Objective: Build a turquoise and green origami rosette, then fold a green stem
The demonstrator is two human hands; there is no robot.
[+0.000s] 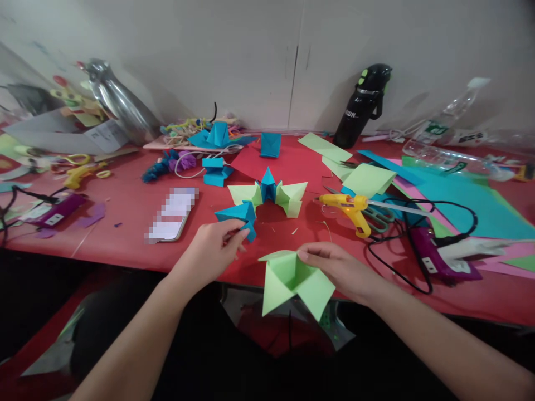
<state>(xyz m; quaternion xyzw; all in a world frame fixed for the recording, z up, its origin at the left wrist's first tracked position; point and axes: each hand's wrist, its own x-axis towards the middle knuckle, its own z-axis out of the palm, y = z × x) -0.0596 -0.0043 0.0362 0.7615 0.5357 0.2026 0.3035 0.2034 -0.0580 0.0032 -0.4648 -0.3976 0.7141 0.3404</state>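
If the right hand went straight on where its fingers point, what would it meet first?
Most likely the blue folded paper held by the left hand; depth is unclear, so the right hand might pass above it.

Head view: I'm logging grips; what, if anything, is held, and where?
Right hand: pale green folded-paper piece, by its upper edge. Left hand: blue pointed folded-paper piece, seemingly by its near edge.
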